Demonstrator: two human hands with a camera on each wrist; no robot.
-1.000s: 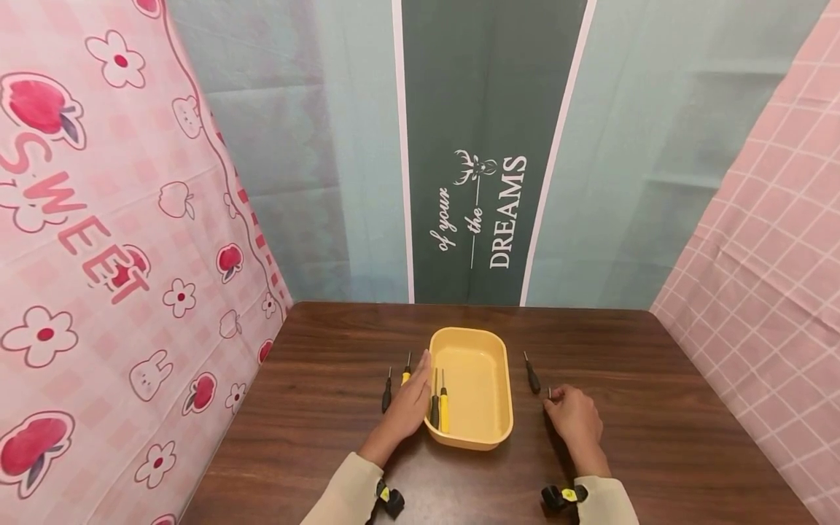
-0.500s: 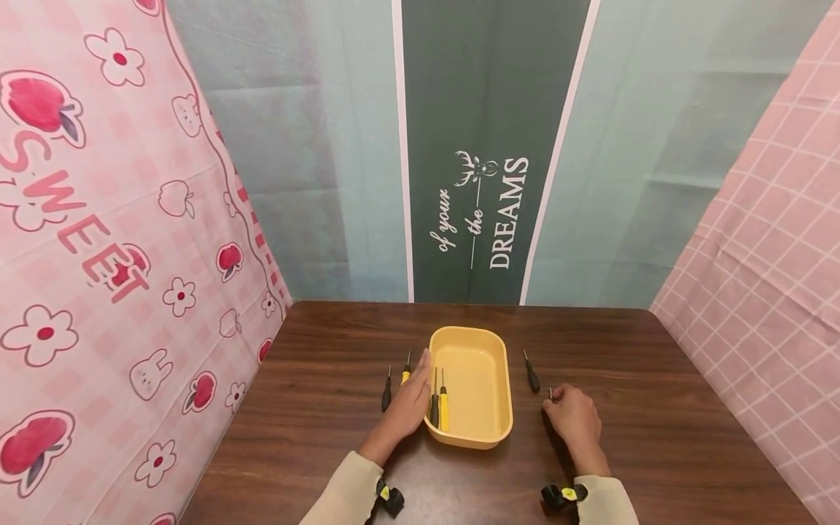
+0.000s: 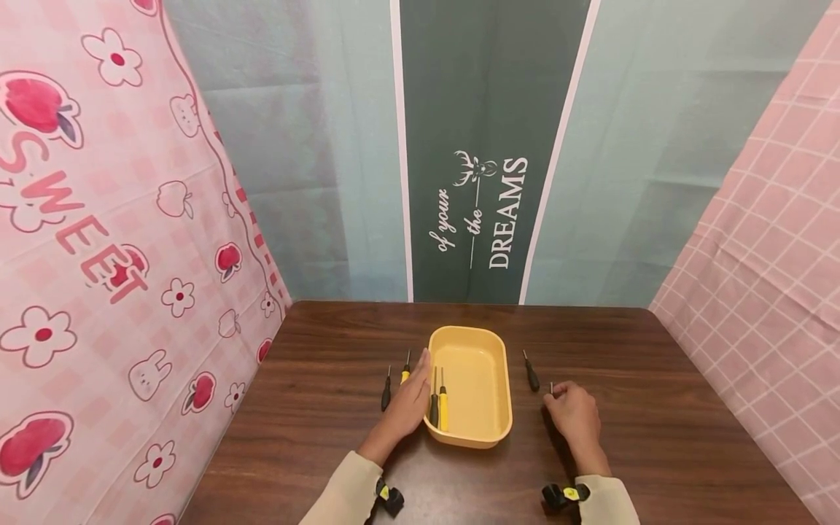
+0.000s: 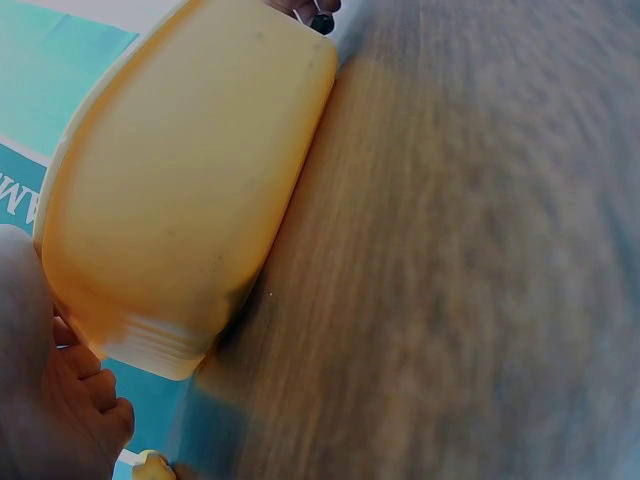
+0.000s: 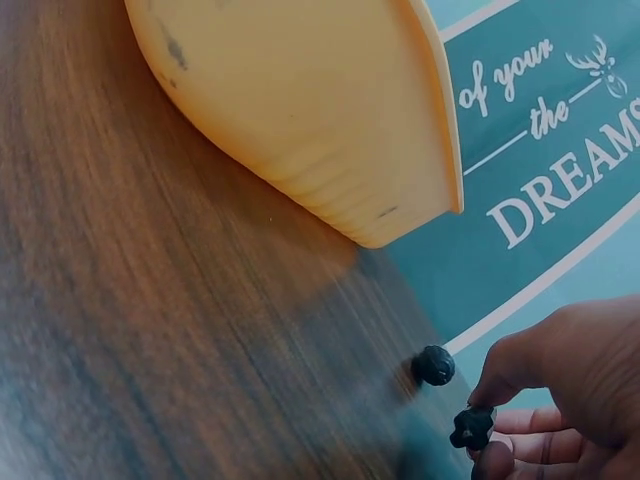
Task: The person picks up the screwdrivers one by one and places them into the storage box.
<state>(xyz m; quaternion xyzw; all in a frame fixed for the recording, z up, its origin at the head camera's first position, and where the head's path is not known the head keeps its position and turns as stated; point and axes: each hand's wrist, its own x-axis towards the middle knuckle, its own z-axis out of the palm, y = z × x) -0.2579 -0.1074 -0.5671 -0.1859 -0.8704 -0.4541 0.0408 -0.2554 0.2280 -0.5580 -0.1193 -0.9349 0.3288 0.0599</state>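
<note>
Head view: right hand [image 3: 572, 414] pinches a small screwdriver [image 3: 551, 389] off the table right of the tray [image 3: 485, 437], left hand [image 3: 410, 399] flat against its wall; thin pinch could slip and drop it.

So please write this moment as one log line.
left hand: rests on yellow tray side | right hand: pinches black screwdriver | tray: two screwdrivers inside

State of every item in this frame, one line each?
Yellow tray: upright, holds two screwdrivers.
Left hand: resting against tray's left wall.
Right hand: pinching a small black-handled screwdriver.
Black screwdriver: lying flat, right of tray.
Two screwdrivers on the left: lying flat.
</note>
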